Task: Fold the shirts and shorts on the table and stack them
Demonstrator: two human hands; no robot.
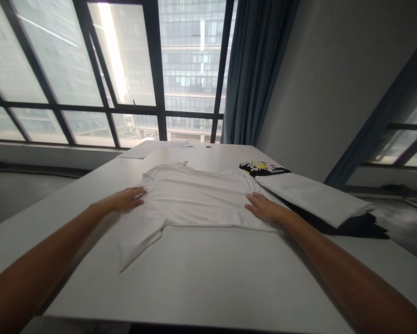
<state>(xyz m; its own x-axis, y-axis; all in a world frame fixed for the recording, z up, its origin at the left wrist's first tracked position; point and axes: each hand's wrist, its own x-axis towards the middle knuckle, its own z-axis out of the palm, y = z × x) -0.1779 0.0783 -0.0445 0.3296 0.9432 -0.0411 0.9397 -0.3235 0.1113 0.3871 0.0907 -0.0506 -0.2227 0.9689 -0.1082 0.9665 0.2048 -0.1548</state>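
A white T-shirt (197,197) lies spread sideways across the table, with light wrinkles running along its body. One sleeve points toward me at the lower left. My left hand (127,199) rests on the shirt's left edge near the shoulder, its fingers stretched out. On the right part of the cloth lies my right hand (264,206), palm down with the fingers extended. Neither hand grips the fabric. The shirt's far right end is partly hidden behind my right hand and forearm.
The white table (194,278) reaches toward the windows. At its right sit a folded white cloth (316,197) on black fabric (363,226) and a black printed garment (264,168). White paper sheets (138,150) lie at the far left. A blue curtain (257,69) hangs behind.
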